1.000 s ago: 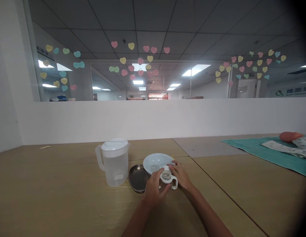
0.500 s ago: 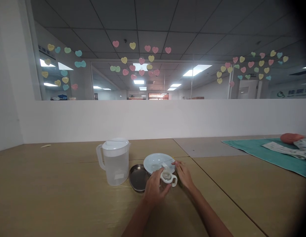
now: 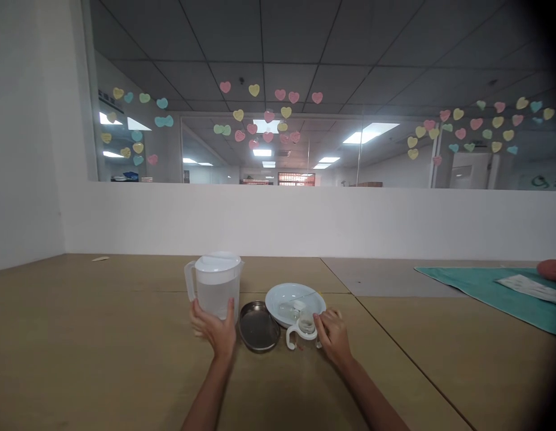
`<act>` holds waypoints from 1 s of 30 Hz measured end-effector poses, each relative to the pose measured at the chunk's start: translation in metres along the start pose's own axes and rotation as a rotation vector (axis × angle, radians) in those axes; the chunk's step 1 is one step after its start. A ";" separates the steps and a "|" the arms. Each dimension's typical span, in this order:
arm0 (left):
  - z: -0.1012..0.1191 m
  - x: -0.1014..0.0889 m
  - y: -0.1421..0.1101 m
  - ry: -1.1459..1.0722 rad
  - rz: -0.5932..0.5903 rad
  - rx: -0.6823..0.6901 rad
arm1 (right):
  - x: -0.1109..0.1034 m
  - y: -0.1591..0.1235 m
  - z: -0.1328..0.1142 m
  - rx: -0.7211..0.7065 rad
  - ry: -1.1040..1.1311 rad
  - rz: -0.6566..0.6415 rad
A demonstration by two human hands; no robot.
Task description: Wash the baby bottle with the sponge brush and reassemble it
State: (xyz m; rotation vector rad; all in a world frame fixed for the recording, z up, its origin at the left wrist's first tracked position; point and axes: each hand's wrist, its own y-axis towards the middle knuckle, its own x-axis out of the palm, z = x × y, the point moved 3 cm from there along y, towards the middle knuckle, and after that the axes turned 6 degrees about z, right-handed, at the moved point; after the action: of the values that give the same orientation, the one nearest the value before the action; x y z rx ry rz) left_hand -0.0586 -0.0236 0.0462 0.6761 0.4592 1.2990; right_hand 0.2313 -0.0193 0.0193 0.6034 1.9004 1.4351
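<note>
A clear wide-necked bottle point(image 3: 307, 324) with a white two-handled collar point(image 3: 292, 340) stands in front of the pale bowl. My right hand point(image 3: 335, 338) is closed on its right side, fingers curled at the collar and right handle. At the left is a translucent plastic jug point(image 3: 215, 278) with a white lid, partly full of clear liquid. My left hand point(image 3: 217, 328) lies against the jug's lower front, thumb up and fingers spread toward the base of its handle. Whether it presses on the jug I cannot tell.
A dark metal oval dish point(image 3: 258, 328) sits between jug and bottle. The pale bowl point(image 3: 278, 293) holds small clear and white pieces and a thin stick. On the right lies a green cloth point(image 3: 475, 284) with a patterned cloth point(image 3: 531, 290) and a reddish object point(image 3: 551, 270).
My left hand has left the bottle and moved left to the jug. My right hand has closed on the bottle's side, and the bottle's handles have turned. The view has shifted slightly left.
</note>
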 end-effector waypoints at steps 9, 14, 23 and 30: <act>-0.052 0.028 0.099 -0.099 -0.187 -0.306 | 0.004 -0.005 0.004 0.007 0.011 0.013; -0.052 0.052 0.138 -0.089 -0.370 -0.402 | 0.005 -0.003 0.000 0.006 0.020 0.036; -0.002 0.060 0.143 0.020 -0.385 -0.169 | 0.009 -0.004 0.002 0.002 0.030 0.047; 0.083 0.073 0.104 0.064 -0.484 0.248 | 0.009 -0.003 0.000 -0.005 -0.016 0.049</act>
State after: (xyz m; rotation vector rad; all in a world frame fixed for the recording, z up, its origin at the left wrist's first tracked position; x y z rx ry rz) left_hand -0.0630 0.0438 0.1821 0.6773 0.7916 0.8142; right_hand 0.2255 -0.0142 0.0149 0.6615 1.8808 1.4615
